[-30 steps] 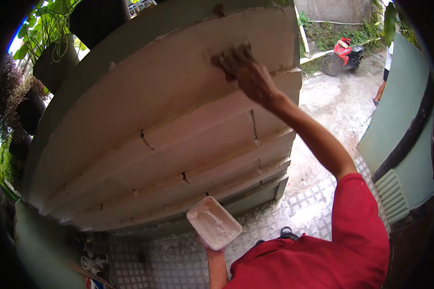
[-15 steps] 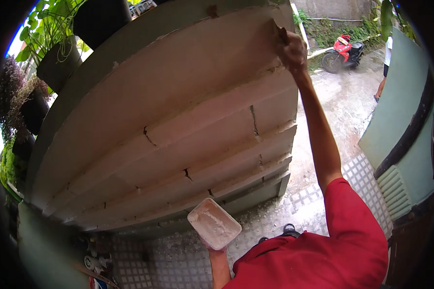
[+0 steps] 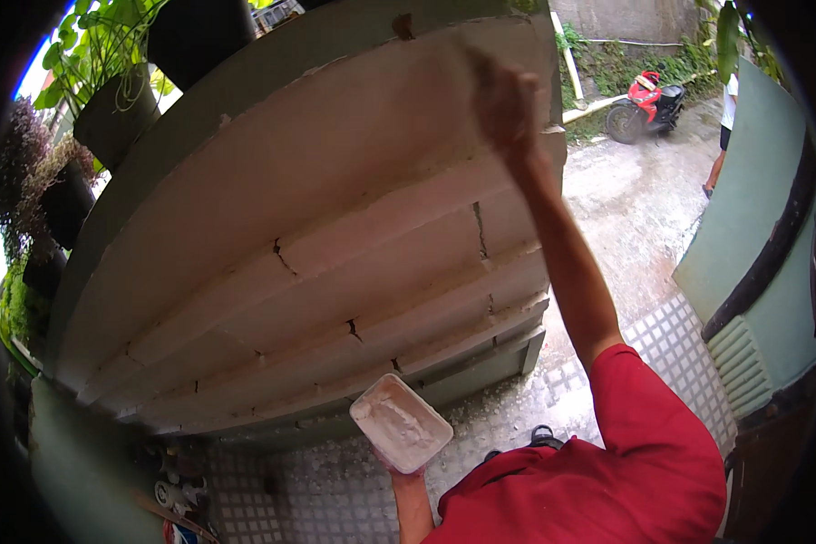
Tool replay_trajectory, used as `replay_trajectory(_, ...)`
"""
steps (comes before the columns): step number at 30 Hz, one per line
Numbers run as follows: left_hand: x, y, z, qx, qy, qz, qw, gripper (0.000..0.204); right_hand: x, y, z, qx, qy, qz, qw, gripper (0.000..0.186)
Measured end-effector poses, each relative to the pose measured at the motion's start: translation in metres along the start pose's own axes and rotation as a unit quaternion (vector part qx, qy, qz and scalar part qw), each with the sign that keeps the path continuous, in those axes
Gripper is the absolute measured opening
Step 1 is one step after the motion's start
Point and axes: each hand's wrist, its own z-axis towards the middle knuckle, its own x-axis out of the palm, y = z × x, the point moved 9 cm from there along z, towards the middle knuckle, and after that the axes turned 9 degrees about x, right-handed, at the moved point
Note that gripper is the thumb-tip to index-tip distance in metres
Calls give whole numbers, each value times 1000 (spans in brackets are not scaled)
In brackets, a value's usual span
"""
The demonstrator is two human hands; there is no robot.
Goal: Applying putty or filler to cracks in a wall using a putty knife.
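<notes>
My right hand (image 3: 508,109), blurred, is raised to the top of the pale plastered, stepped wall (image 3: 335,172), closed round a flat spreading tool (image 3: 476,56) that is too smeared to make out fully. The wall has several dark cracks along its horizontal ledges and chipped edges. My left hand (image 3: 402,469), low in front of me and mostly hidden, holds a white rectangular tub (image 3: 401,424) of pale, pinkish paste.
Potted plants (image 3: 109,109) sit along the upper left. Beyond the wall's right end are a red scooter (image 3: 646,107), a partly hidden person (image 3: 723,136) and a curved green wall (image 3: 734,199). Below is a tiled floor (image 3: 662,354); assorted items (image 3: 172,499) lie at the lower left.
My right hand first moved right to the wall's edge, then came back a little to the left. My left hand and the tub have hardly moved.
</notes>
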Motion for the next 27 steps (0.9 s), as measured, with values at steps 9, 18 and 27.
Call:
replay_trajectory(9, -11, -7, -1, 21, -35, 23, 999, 62, 57, 111, -63, -38, 145, 48, 988, 24)
replay_trajectory(18, -8, -1, 4, 30, -6, 22, 999, 61, -1, 50, -19, 23, 102, 190, 976, 21)
replay_trajectory(27, -38, 5, 15, 9, -25, -7, 1000, 61, 22, -76, -47, 400, 243, 462, 753, 23)
